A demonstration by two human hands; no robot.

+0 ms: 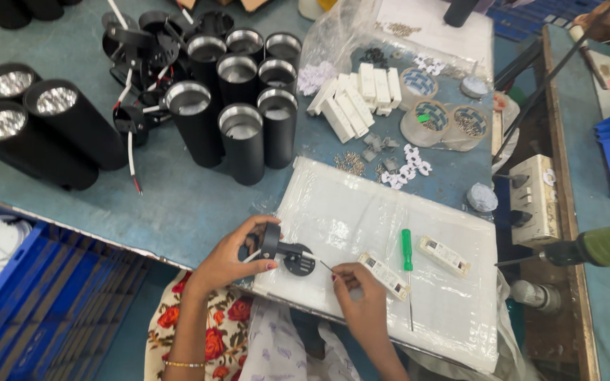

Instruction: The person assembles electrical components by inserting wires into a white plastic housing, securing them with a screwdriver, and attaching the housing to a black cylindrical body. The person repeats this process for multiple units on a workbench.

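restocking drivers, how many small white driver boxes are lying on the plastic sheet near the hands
2: one driver box lies just right of the right hand, the other driver box lies right of the green screwdriver. More white blocks sit off the plastic sheet.

Black bracket (284,252); green-handled screwdriver (407,250); blue table (178,197).

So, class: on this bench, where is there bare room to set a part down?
Bare blue table lies between the black cylinders and the left hand. The plastic-covered white pad is bare in its upper half, above the green screwdriver. Crowded: around the white blocks and tape rolls.
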